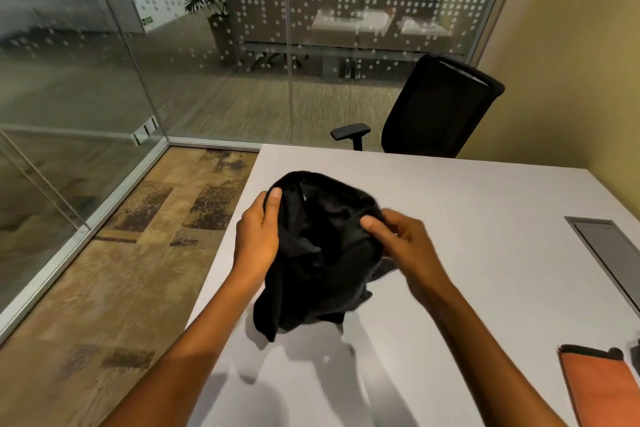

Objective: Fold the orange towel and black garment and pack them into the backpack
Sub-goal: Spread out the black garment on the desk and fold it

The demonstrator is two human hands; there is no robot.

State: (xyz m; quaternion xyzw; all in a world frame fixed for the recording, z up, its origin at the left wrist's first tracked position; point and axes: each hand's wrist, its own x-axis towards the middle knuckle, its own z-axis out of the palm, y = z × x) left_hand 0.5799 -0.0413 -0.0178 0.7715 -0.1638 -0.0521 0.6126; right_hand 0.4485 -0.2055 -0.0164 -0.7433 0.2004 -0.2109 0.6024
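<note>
A crumpled black garment (318, 253) hangs bunched above the white table (467, 204), its lower folds trailing toward the tabletop. My left hand (258, 236) grips its left edge, thumb on top. My right hand (398, 239) pinches the fabric on the right side. The orange towel (599, 388) lies flat at the table's lower right, partly cut off by the frame edge, with a dark trim along its top. No backpack shows clearly; a dark sliver at the far right edge cannot be identified.
A black office chair (440, 104) stands behind the table's far edge. A grey cable hatch (609, 253) is set in the table at the right. Glass walls enclose the room; patterned carpet (121, 270) lies left of the table.
</note>
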